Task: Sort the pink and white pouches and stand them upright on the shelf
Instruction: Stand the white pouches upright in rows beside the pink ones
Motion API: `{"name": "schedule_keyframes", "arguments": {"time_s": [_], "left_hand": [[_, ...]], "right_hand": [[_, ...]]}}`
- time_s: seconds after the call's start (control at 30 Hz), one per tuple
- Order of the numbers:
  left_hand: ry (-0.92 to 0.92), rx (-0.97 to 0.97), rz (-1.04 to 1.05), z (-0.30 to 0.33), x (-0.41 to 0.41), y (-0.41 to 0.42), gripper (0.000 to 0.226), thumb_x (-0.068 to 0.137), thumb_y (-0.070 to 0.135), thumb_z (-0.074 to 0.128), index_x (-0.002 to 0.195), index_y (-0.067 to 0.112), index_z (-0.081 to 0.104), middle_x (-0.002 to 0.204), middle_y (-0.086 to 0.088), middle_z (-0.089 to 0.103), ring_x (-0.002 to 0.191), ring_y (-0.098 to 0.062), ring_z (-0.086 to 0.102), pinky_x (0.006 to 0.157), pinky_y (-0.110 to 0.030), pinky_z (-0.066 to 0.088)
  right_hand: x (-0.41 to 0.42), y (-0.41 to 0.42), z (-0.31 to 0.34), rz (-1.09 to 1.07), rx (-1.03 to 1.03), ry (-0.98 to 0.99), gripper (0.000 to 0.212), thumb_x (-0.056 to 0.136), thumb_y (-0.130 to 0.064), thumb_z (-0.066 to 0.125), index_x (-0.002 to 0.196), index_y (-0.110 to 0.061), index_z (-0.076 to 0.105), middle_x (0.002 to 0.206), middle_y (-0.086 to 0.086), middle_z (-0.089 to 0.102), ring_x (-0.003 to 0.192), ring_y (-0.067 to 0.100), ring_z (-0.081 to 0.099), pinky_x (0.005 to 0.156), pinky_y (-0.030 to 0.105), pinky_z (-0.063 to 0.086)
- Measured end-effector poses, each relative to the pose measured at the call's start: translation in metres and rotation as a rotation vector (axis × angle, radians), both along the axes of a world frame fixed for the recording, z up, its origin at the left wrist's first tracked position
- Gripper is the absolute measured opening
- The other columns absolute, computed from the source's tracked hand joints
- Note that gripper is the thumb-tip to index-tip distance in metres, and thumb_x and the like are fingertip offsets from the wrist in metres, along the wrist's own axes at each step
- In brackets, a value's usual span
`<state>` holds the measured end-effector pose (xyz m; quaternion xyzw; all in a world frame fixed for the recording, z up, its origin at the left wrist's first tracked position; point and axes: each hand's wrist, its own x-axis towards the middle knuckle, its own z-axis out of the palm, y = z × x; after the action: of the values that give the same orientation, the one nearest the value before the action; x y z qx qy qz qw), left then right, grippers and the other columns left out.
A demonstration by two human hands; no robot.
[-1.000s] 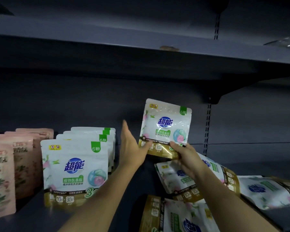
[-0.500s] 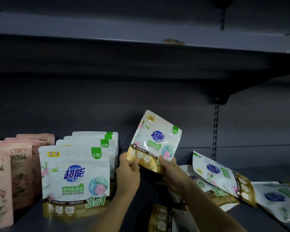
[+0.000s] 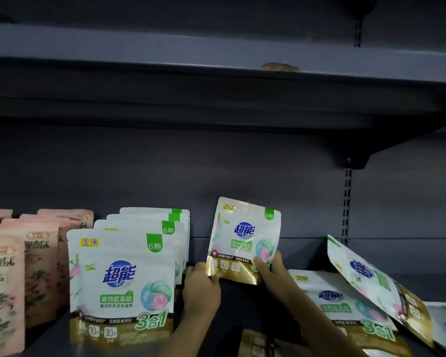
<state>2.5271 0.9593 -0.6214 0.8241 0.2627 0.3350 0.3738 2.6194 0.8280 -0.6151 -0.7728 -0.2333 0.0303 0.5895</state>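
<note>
Pouch [image 3: 243, 239] in white, held upright between both my hands just above the shelf [image 3: 307, 256], right of the standing white row [image 3: 124, 276]. My left hand [image 3: 200, 288] pinches its gold bottom corner, fingers curled behind it; my right hand [image 3: 274, 273] grips the opposite lower corner, thumb across the front. It hangs nearly straight, tipped slightly, and whether its base touches the shelf floor I cannot tell.

By my reckoning the sorting is well along but unfinished. Pink pouches [image 3: 34, 269] stand in ranks at far left; four white ones stand in file just beside them. Still to do: several loose white pouches [image 3: 345, 302] lie flat or lean against one another at the right, and more packaging shows at the bottom edge, partly hidden by my right forearm.

Labels read clearly on the white packs: the blue brand mark "超能", a green tab marked "6颗", a green band reading "植物氨基酸", and "3合1" across the gold strip, with "10" and "30" in small boxes beneath. Pink packs carry floral artwork and characters too blurred to make out.
</note>
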Motion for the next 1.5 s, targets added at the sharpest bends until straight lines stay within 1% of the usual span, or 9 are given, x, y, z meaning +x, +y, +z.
{"name": "schedule_keyframes", "arguments": {"time_s": [0.13,0.43,0.57,0.67,0.8,0.9,1.17,1.33,1.5], "left_hand": [[0.043,-0.041,-0.068,-0.004,0.009,0.001,0.015,0.09,0.012,0.053,0.102,0.008,0.06,0.106,-0.011,0.066,0.098,-0.026,0.062,0.081,-0.031,0.049],[0.014,-0.201,-0.056,0.0,0.023,-0.009,0.033,0.086,0.002,0.045,0.118,0.011,0.047,0.119,-0.011,0.06,0.111,-0.03,0.056,0.087,-0.032,0.045],[0.045,-0.145,-0.041,-0.005,0.025,-0.01,0.034,0.087,0.007,0.046,0.12,0.012,0.047,0.123,-0.009,0.059,0.115,-0.03,0.055,0.092,-0.033,0.044],[0.05,-0.119,-0.052,-0.008,0.026,-0.009,0.035,0.086,0.006,0.046,0.121,0.014,0.048,0.123,-0.008,0.059,0.115,-0.028,0.055,0.093,-0.033,0.045],[0.064,-0.085,-0.059,-0.008,0.025,-0.01,0.032,0.087,0.005,0.045,0.119,0.012,0.046,0.122,-0.008,0.058,0.114,-0.029,0.055,0.089,-0.033,0.045],[0.088,-0.067,-0.07,-0.009,0.027,-0.008,0.032,0.087,0.007,0.046,0.118,0.011,0.044,0.122,-0.009,0.059,0.113,-0.029,0.056,0.09,-0.035,0.046],[0.114,-0.07,-0.091,-0.009,0.03,-0.005,0.043,0.085,0.009,0.051,0.126,0.012,0.039,0.124,-0.006,0.058,0.115,-0.027,0.056,0.091,-0.035,0.047],[0.11,-0.07,-0.117,-0.01,0.028,-0.004,0.038,0.085,0.008,0.052,0.121,0.014,0.04,0.121,-0.005,0.059,0.113,-0.026,0.057,0.088,-0.032,0.046],[0.029,-0.041,-0.09,-0.009,0.021,-0.005,0.045,0.084,0.007,0.054,0.127,0.009,0.039,0.128,-0.009,0.049,0.119,-0.026,0.051,0.097,-0.034,0.043]], "right_hand": [[0.008,-0.002,0.002,0.034,0.007,0.001,0.025,0.097,-0.026,0.044,0.116,-0.027,0.028,0.122,0.001,0.056,0.111,0.021,0.057,0.101,0.041,0.045],[0.02,0.006,-0.003,0.024,-0.07,-0.021,0.032,0.09,-0.005,0.047,0.113,-0.019,0.03,0.127,0.008,0.055,0.111,0.02,0.054,0.097,0.034,0.046],[0.02,0.007,-0.008,-0.062,-0.166,-0.106,0.037,0.089,-0.006,0.052,0.12,-0.012,0.033,0.13,0.009,0.055,0.115,0.024,0.054,0.09,0.027,0.042],[0.018,0.007,-0.01,-0.078,-0.186,-0.144,0.047,0.089,-0.009,0.055,0.128,-0.009,0.029,0.132,0.009,0.053,0.119,0.025,0.052,0.093,0.029,0.041],[0.015,0.004,-0.009,-0.03,-0.15,-0.121,0.065,0.08,-0.013,0.069,0.13,-0.009,0.027,0.123,0.002,0.055,0.106,0.015,0.052,0.093,0.028,0.043],[0.016,0.004,-0.01,-0.037,-0.162,-0.113,0.072,0.073,-0.013,0.076,0.128,-0.011,0.029,0.127,0.005,0.056,0.111,0.019,0.055,0.097,0.033,0.046],[0.016,0.009,-0.011,-0.126,-0.175,-0.144,0.065,0.072,-0.011,0.078,0.119,-0.008,0.034,0.128,0.009,0.056,0.117,0.024,0.055,0.094,0.031,0.046],[0.016,0.009,-0.01,-0.156,-0.187,-0.13,0.059,0.071,-0.014,0.08,0.105,-0.015,0.031,0.126,0.01,0.057,0.116,0.024,0.056,0.092,0.032,0.048],[0.007,0.005,0.005,-0.159,-0.127,-0.062,0.062,0.072,-0.007,0.078,0.115,-0.01,0.035,0.127,0.013,0.056,0.113,0.026,0.058,0.082,0.026,0.047]]}}
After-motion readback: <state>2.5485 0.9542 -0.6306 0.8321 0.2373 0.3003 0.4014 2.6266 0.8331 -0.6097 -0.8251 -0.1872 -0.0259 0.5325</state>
